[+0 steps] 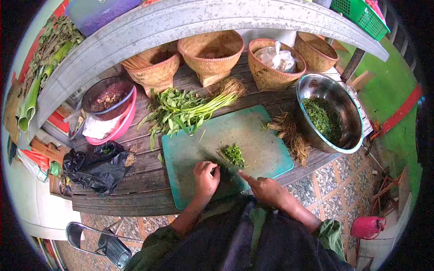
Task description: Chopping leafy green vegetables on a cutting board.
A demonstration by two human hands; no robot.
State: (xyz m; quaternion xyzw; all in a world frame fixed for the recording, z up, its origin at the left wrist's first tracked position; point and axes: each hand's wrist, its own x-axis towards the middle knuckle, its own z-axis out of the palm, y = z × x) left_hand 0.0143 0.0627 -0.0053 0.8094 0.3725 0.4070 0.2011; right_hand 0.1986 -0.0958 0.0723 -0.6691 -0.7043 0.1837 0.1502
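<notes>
Chopped green leaves [232, 155] form a small heap on a green plastic cutting board [190, 169]. Against the heap's near-left side lies a thin knife blade [225, 158], its handle hidden by my right hand [266, 190]. That hand grips the knife, index finger stretched toward the blade. To the left, my left hand [206, 176] rests on the board with fingers curled; whether anything is inside them is hidden. Beyond the board's far edge lies a bunch of leafy greens [190, 108] with stems and roots. Cut-off roots [293, 139] lie at the board's right side.
A steel bowl [351, 118] of chopped greens stands right. Woven bamboo baskets [210, 50] line the back beneath a grey shelf edge [217, 17]. At left are a pink basin [130, 115], a dark colander [90, 98] and a black plastic bag [91, 169] on the wooden slat table [135, 200].
</notes>
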